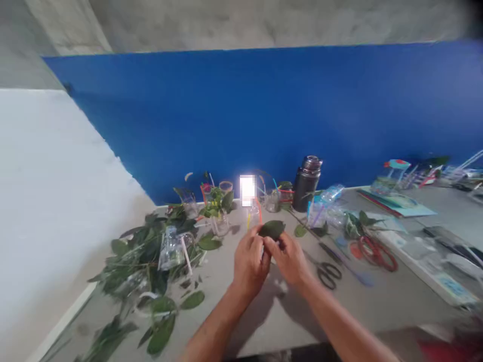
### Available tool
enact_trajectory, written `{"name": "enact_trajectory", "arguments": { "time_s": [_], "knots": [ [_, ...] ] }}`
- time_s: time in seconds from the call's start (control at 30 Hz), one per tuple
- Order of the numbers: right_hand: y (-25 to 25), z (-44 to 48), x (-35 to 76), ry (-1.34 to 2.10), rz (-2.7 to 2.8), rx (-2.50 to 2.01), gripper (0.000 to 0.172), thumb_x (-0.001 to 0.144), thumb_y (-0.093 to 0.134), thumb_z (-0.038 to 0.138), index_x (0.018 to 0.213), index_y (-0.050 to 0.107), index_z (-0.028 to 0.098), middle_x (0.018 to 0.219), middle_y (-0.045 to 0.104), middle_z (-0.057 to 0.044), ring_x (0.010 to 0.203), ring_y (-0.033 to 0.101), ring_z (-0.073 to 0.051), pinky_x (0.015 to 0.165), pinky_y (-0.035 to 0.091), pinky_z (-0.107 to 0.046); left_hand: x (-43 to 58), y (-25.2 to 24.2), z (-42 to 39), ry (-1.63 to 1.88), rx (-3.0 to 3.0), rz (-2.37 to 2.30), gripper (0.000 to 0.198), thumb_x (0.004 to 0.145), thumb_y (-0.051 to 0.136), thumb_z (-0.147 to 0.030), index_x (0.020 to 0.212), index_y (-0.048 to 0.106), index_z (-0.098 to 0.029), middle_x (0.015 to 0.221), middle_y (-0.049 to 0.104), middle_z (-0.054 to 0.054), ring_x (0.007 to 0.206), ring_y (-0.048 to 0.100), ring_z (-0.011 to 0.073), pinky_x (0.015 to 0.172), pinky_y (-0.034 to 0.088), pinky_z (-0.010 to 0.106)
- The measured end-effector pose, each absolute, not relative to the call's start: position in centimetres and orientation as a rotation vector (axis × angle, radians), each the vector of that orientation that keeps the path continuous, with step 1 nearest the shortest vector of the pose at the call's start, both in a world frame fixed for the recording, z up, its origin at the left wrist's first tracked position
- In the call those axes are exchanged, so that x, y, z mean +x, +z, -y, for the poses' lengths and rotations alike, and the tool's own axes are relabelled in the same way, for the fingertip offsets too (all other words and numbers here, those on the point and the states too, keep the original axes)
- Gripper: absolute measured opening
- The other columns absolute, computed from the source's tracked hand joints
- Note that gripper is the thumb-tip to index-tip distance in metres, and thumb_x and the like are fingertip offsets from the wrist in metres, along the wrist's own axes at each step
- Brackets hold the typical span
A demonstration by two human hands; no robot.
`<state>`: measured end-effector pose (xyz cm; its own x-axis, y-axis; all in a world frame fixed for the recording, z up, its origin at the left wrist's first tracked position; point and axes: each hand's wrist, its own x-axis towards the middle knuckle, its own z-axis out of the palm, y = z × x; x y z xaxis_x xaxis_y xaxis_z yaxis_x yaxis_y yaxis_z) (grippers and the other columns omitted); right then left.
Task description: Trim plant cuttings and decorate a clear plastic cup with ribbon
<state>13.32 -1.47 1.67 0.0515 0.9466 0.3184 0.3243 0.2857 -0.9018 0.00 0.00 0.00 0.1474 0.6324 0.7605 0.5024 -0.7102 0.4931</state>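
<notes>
The left hand [249,264] and right hand [289,259] have fingers closed, pinching a dark green leaf [272,230] above the tabletop [279,322] middle (scissors [329,275] just right). Risk: excess pinch pressure could tear the leaf; a slip could drop it among the clear jars [221,224].

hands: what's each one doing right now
Left hand: closed, pinching a green leaf.
Right hand: closed, holding the same leaf.
</notes>
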Motion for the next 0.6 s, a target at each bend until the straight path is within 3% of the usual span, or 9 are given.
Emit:
{"name": "enact_trajectory", "arguments": {
  "time_s": [0.13, 0.27, 0.4, 0.5, 0.6],
  "knots": [
    [1.8, -0.5, 13.3, 0.63, 1.637, -1.297, 0.034, 0.097, 0.048, 0.038, 0.08, 0.069, 0.018, 0.076, 0.072, -0.006, 0.07, 0.061, -0.019, 0.064, 0.042, -0.027, -1.6, 1.2, -0.6, 1.527, 1.981, -1.08, 0.007, 0.09, 0.065, -0.026, 0.091, 0.067, -0.02, 0.112, 0.074, 0.011, 0.105, 0.07, 0.0232, 0.092, 0.055, 0.036],
    [2.0, -1.0, 13.3, 0.666, 1.866, -1.286, 0.014, 0.09, 0.056, 0.027, 0.082, 0.065, 0.019, 0.08, 0.071, -0.004, 0.071, 0.057, -0.017, 0.065, 0.037, -0.026, -3.5, 2.2, -1.3, 1.26, 1.532, -1.118, 0.027, 0.082, 0.073, -0.035, 0.103, 0.067, -0.017, 0.084, 0.074, 0.004, 0.074, 0.068, 0.0181, 0.07, 0.053, 0.028],
    [2.0, -1.1, 12.8, 0.773, 1.869, -1.257, 0.002, 0.079, 0.062, 0.02, 0.081, 0.062, 0.019, 0.077, 0.064, 0.0, 0.07, 0.051, -0.015, 0.064, 0.034, -0.025, -4.2, 2.8, -2.0, 1.143, 1.412, -1.113, 0.025, 0.076, 0.075, -0.039, 0.083, 0.071, -0.015, 0.074, 0.07, 0.003, 0.067, 0.061, 0.0155, 0.063, 0.048, 0.025],
    [1.8, -1.6, 12.3, 0.957, 1.745, -1.239, 0.017, 0.081, 0.061, 0.026, 0.067, 0.054, 0.02, 0.063, 0.051, 0.003, 0.062, 0.043, -0.012, 0.059, 0.031, -0.025, -3.8, 3.3, -2.4, 1.265, 1.251, -1.148, 0.026, 0.073, 0.076, -0.04, 0.077, 0.068, -0.016, 0.066, 0.063, -0.001, 0.06, 0.053, 0.0113, 0.058, 0.043, 0.022],
    [1.5, -2.2, 12.1, 1.043, 1.643, -1.193, 0.023, 0.082, 0.06, 0.032, 0.064, 0.055, 0.019, 0.06, 0.049, 0.004, 0.059, 0.041, -0.011, 0.056, 0.03, -0.025, -3.3, 3.5, -2.7, 1.319, 1.163, -1.131, 0.029, 0.071, 0.077, -0.043, 0.076, 0.067, -0.016, 0.063, 0.059, -0.003, 0.054, 0.046, 0.0086, 0.053, 0.037, 0.021]
  ]
}}
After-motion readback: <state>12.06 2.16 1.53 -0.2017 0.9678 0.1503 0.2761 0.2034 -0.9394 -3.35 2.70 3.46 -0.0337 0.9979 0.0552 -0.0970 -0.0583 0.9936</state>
